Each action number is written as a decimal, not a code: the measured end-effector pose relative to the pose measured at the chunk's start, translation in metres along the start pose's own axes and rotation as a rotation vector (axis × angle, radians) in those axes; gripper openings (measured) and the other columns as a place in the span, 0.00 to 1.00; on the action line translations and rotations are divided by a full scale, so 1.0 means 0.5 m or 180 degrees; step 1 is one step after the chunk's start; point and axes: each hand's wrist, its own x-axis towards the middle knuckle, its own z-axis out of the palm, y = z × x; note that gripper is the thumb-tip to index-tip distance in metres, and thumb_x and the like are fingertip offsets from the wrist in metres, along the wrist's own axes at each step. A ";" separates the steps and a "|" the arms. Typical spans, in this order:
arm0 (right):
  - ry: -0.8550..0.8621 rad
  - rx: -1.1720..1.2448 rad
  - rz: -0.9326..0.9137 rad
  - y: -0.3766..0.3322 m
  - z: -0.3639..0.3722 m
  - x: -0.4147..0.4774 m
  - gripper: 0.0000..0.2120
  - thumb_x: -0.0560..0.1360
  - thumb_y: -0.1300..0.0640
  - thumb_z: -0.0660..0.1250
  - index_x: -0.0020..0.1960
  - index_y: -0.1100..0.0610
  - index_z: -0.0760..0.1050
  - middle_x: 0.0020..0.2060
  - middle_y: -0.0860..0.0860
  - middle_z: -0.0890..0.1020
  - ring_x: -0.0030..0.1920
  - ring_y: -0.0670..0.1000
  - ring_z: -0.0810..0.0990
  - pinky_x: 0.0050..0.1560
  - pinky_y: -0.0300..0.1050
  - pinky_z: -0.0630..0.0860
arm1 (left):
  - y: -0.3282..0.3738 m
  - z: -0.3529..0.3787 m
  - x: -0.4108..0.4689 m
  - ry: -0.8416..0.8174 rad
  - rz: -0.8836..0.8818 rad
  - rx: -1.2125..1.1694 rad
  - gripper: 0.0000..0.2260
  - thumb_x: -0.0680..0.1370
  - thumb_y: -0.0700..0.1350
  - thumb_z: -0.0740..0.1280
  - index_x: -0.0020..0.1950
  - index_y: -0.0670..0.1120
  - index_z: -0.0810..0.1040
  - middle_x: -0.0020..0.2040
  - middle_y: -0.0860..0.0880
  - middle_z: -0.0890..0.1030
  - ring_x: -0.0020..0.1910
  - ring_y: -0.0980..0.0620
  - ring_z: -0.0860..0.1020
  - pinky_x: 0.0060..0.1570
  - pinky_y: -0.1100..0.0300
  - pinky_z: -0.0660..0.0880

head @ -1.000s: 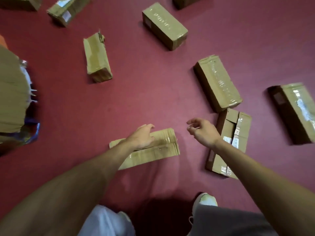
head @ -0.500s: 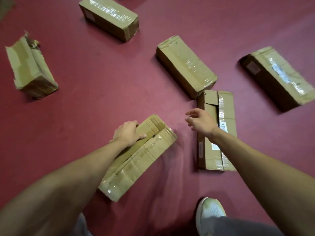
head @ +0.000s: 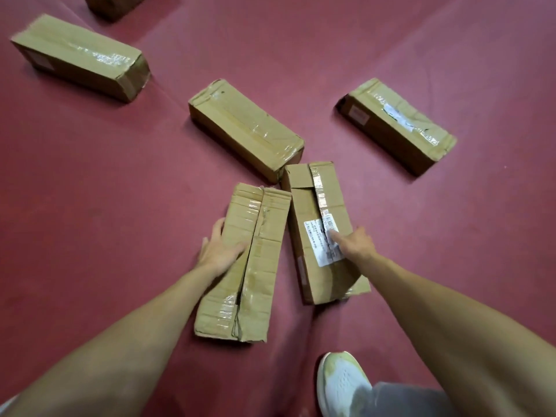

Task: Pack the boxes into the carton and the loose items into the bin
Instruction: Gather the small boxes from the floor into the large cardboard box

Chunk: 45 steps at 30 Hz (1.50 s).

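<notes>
Left hand [head: 221,251] flat, fingers straight, against the creased box [head: 252,284]. Right hand [head: 356,245] — thumb on the labelled box [head: 313,206], grip unclear.

left box [head: 249,266] against the left hand [head: 221,251], right box [head: 319,230] just beside it under the right hand [head: 355,245], middle box [head: 245,129] just beyond both hands, far right box [head: 397,124] well beyond the right hand, far left box [head: 81,57] well beyond the left hand

**Creased box swung alongside labelled box**

The creased box [head: 252,260] has turned from lying crosswise to lengthwise, just beside the labelled box [head: 319,236]. The left hand [head: 218,251] has slid from its top to its left side. The right hand [head: 356,245], earlier hovering, now rests on the label.
</notes>
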 end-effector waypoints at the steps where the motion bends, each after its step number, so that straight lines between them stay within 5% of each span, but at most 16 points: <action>1: -0.0064 0.0071 -0.0016 0.007 0.005 0.007 0.31 0.73 0.42 0.68 0.67 0.62 0.70 0.63 0.59 0.77 0.62 0.60 0.76 0.61 0.50 0.74 | -0.005 0.005 -0.001 -0.0089 -0.0173 -0.0108 0.37 0.70 0.57 0.69 0.75 0.56 0.56 0.70 0.40 0.66 0.68 0.38 0.67 0.68 0.45 0.65; 3: -0.0126 0.0147 -0.0081 0.015 0.014 0.016 0.26 0.73 0.43 0.69 0.61 0.61 0.76 0.56 0.56 0.82 0.56 0.58 0.80 0.55 0.49 0.77 | -0.018 0.010 0.008 -0.0106 -0.0387 -0.0220 0.39 0.67 0.60 0.69 0.74 0.49 0.62 0.71 0.41 0.68 0.68 0.40 0.70 0.67 0.44 0.67; 6: -0.0260 0.0280 -0.0091 0.022 0.020 0.032 0.35 0.64 0.38 0.73 0.61 0.62 0.75 0.52 0.55 0.83 0.51 0.56 0.82 0.53 0.51 0.79 | -0.018 0.004 0.007 -0.0082 -0.0254 -0.0446 0.22 0.69 0.55 0.70 0.61 0.48 0.77 0.61 0.45 0.79 0.57 0.43 0.79 0.59 0.49 0.75; 8: -0.0348 0.0539 -0.0078 0.014 0.023 0.028 0.39 0.62 0.38 0.74 0.63 0.62 0.71 0.52 0.54 0.83 0.47 0.53 0.83 0.41 0.48 0.80 | -0.009 -0.007 -0.005 -0.0042 -0.0129 -0.0596 0.16 0.77 0.48 0.66 0.64 0.48 0.76 0.60 0.47 0.80 0.57 0.45 0.78 0.57 0.55 0.74; 10: -0.0361 0.0666 0.0013 -0.010 0.016 -0.004 0.34 0.67 0.42 0.74 0.63 0.63 0.69 0.53 0.55 0.82 0.42 0.50 0.80 0.29 0.40 0.70 | -0.002 -0.024 -0.021 -0.0011 -0.0031 -0.0662 0.15 0.80 0.47 0.62 0.67 0.49 0.72 0.61 0.48 0.79 0.59 0.46 0.77 0.58 0.53 0.72; 13: -0.0489 0.1027 0.0164 -0.042 -0.003 -0.052 0.36 0.64 0.47 0.77 0.64 0.64 0.67 0.49 0.56 0.83 0.40 0.51 0.82 0.28 0.40 0.74 | 0.017 -0.077 -0.077 0.0109 0.0014 -0.0623 0.19 0.80 0.50 0.61 0.71 0.49 0.68 0.65 0.47 0.76 0.63 0.45 0.74 0.64 0.48 0.70; 17: -0.0246 0.0812 0.0035 -0.110 -0.071 -0.171 0.47 0.46 0.39 0.75 0.61 0.59 0.72 0.53 0.55 0.80 0.51 0.55 0.81 0.49 0.53 0.82 | 0.054 -0.192 -0.209 0.0431 -0.0447 -0.0779 0.31 0.77 0.57 0.63 0.75 0.45 0.59 0.70 0.41 0.70 0.67 0.40 0.71 0.67 0.43 0.68; 22: -0.0414 0.0118 -0.0660 -0.271 -0.223 -0.487 0.36 0.62 0.42 0.69 0.66 0.56 0.69 0.62 0.56 0.67 0.65 0.57 0.67 0.67 0.54 0.69 | 0.143 -0.408 -0.473 0.0923 -0.0974 -0.1135 0.33 0.70 0.57 0.66 0.71 0.42 0.65 0.70 0.41 0.69 0.65 0.40 0.72 0.65 0.47 0.70; 26: -0.0745 0.0003 -0.1009 -0.401 -0.310 -0.746 0.40 0.59 0.45 0.71 0.68 0.56 0.67 0.62 0.56 0.69 0.66 0.57 0.67 0.67 0.54 0.69 | 0.204 -0.602 -0.705 0.1349 -0.1046 -0.1534 0.35 0.57 0.60 0.69 0.62 0.48 0.74 0.63 0.46 0.76 0.62 0.45 0.74 0.61 0.46 0.74; 29: -0.0864 -0.0252 -0.1434 -0.493 -0.340 -0.914 0.44 0.50 0.40 0.71 0.63 0.57 0.71 0.57 0.55 0.76 0.62 0.58 0.72 0.62 0.55 0.74 | 0.246 -0.737 -0.885 0.1774 -0.1040 -0.1663 0.30 0.64 0.54 0.74 0.63 0.47 0.73 0.62 0.46 0.75 0.60 0.46 0.75 0.61 0.50 0.73; 33: -0.0925 -0.0568 -0.2044 -0.583 -0.333 -1.135 0.40 0.56 0.42 0.77 0.62 0.59 0.70 0.58 0.55 0.74 0.61 0.58 0.71 0.62 0.57 0.74 | 0.215 -0.889 -1.069 0.2376 -0.1146 -0.1764 0.34 0.68 0.54 0.75 0.69 0.45 0.68 0.65 0.44 0.71 0.62 0.44 0.73 0.62 0.52 0.70; 40: -0.1002 -0.0842 -0.2727 -0.601 -0.169 -1.491 0.43 0.58 0.37 0.77 0.64 0.60 0.69 0.60 0.56 0.74 0.64 0.59 0.70 0.63 0.58 0.73 | -0.060 -1.066 -1.353 0.2777 -0.1296 -0.2690 0.48 0.54 0.75 0.68 0.65 0.46 0.75 0.62 0.45 0.76 0.59 0.44 0.77 0.61 0.46 0.74; 45: -0.1138 -0.0939 -0.2926 -0.587 0.015 -1.757 0.42 0.55 0.35 0.75 0.59 0.60 0.72 0.57 0.56 0.76 0.60 0.59 0.74 0.57 0.58 0.77 | -0.290 -1.184 -1.541 0.2980 -0.1355 -0.3280 0.38 0.59 0.65 0.73 0.63 0.47 0.73 0.60 0.47 0.76 0.54 0.45 0.78 0.59 0.46 0.76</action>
